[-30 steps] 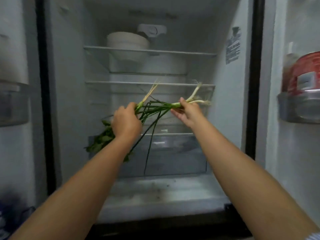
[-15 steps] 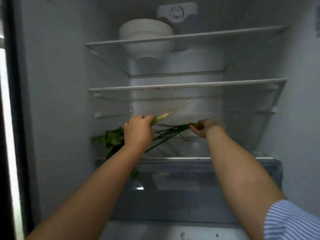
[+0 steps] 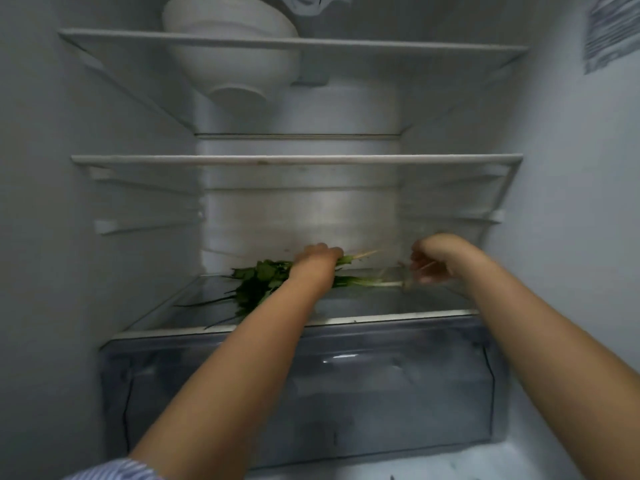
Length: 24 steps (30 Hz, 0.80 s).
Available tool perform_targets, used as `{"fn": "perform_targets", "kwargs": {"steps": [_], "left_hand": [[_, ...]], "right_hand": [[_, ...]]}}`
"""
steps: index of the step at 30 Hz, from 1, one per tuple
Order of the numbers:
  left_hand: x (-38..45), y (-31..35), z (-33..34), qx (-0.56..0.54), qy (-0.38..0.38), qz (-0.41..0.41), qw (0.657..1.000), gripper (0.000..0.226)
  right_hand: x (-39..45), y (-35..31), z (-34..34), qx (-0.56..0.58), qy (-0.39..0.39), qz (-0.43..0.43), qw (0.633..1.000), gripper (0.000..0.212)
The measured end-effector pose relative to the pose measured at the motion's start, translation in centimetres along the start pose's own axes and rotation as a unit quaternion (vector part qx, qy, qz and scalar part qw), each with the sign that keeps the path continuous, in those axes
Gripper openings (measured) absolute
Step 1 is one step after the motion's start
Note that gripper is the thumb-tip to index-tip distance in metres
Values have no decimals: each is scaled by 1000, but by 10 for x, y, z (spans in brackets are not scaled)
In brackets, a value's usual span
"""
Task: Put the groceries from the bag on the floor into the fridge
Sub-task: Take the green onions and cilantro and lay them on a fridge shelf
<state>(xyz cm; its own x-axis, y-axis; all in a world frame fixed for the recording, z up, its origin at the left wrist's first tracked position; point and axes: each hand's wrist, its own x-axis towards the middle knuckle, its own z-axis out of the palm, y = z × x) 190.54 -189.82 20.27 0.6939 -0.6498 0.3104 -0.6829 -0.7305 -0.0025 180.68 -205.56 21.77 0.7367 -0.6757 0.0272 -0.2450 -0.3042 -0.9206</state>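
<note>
Both my arms reach deep into the open fridge, onto the lowest glass shelf [image 3: 381, 318]. My left hand [image 3: 317, 261] grips a bunch of leafy green herbs [image 3: 263, 278] by the stems; the leaves lie on the glass towards the left. Spring onions [image 3: 367, 281] lie across the shelf, their white root ends pointing right. At those root ends my right hand [image 3: 436, 259] is curled, with a pale stalk between its fingers; this hand is blurred. The bag is out of view.
A clear crisper drawer [image 3: 311, 393] sits shut under the glass shelf. A bare middle shelf [image 3: 294, 160] lies above the hands. A white bowl [image 3: 235, 46] stands on the top shelf [image 3: 346, 45]. A label [image 3: 609, 32] is stuck on the right wall.
Both hands have moved from in front of the fridge deep inside and down; the herbs and spring onions now lie on the lowest glass shelf. My view has moved closer.
</note>
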Motion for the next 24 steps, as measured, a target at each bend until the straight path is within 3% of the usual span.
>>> {"fn": "perform_targets", "kwargs": {"steps": [3,6,8,11,13,16,19,22,24], "left_hand": [[-1,3,10,-54,-65,26,996,62],[-20,-2,7,-149,23,62,987,53],[-33,-9,1,-140,61,84,985,43],[-55,-17,2,-122,114,90,982,29],[-68,-19,10,-165,195,73,964,26],[-79,-14,18,-143,255,38,955,26],[-87,-12,22,-75,277,17,958,28],[-116,-10,38,20,303,63,951,41],[-135,-11,55,71,354,82,929,41]], "right_hand": [[-27,13,-3,-89,-2,-104,991,35],[-54,32,-1,-157,-14,-225,962,23],[-72,44,4,-184,-12,-301,936,9],[-82,64,20,-274,-34,-352,894,30],[-81,79,35,-349,33,-419,838,37],[-80,99,58,-401,208,-481,751,44],[-92,97,71,-403,266,-469,740,52],[-100,95,71,-405,283,-453,742,53],[-111,96,70,-395,281,-447,752,54]]}}
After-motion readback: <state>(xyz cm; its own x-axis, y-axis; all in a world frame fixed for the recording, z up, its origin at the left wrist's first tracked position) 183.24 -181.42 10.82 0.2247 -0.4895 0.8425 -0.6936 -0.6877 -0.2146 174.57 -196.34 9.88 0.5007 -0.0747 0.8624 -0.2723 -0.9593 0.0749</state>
